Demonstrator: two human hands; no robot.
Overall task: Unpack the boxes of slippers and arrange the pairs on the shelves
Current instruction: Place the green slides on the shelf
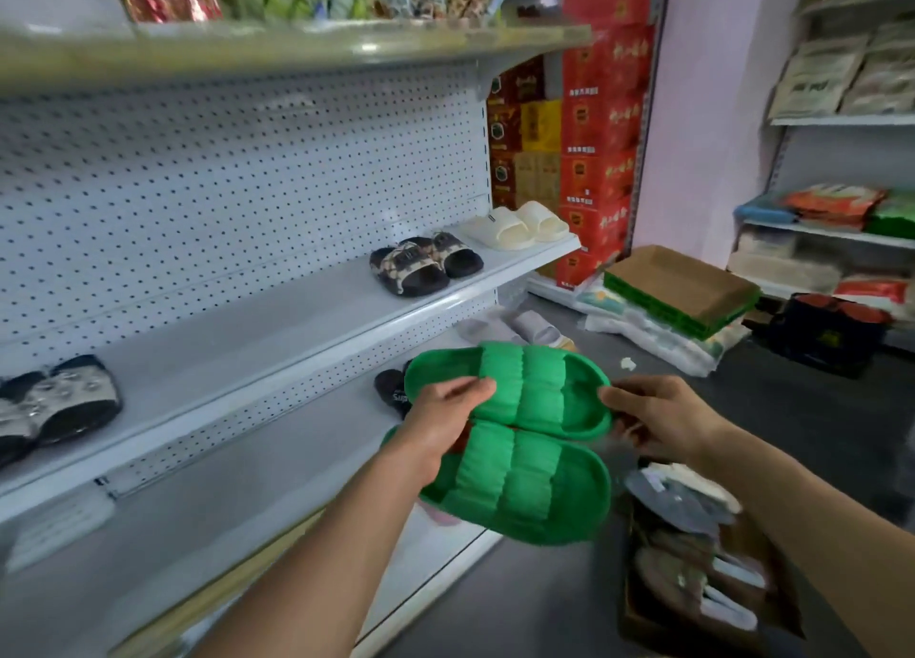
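Observation:
I hold a pair of green padded slippers (515,439) side by side in front of the white shelving. My left hand (445,420) grips the pair at its left end, fingers over the upper slipper's sole. My right hand (658,417) pinches the right rim of the upper slipper. On the middle shelf (257,340) stand a cream pair (517,224), a black patterned pair (426,261) and, at the far left, a black-and-silver pair (54,402). A dark slipper (393,390) lies on the lower shelf behind the green pair.
An open cardboard box (693,578) with wrapped slippers sits on the floor at lower right. A green-sided box lid (683,291) rests on plastic bags further back. Red cartons (601,127) are stacked past the shelf end. Another goods rack (841,162) stands at right.

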